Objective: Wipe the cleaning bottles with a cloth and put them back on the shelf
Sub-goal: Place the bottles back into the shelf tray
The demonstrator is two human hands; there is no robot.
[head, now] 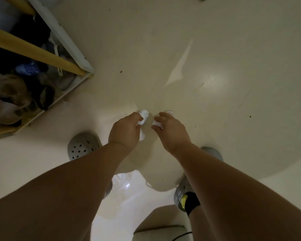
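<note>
Low over the cream floor point(215, 49), the left hand point(125, 131) clamps its grip on a white spray top point(144, 116); the right hand point(172, 133) pinches a white cap point(157, 124).

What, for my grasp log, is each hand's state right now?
Left hand: fingers curled round a white object on the floor.
Right hand: pinching a second white object; too blurred to identify.

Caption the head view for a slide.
Left hand and right hand grip small white objects over a pale floor, cluttered shelf nearby.
</note>
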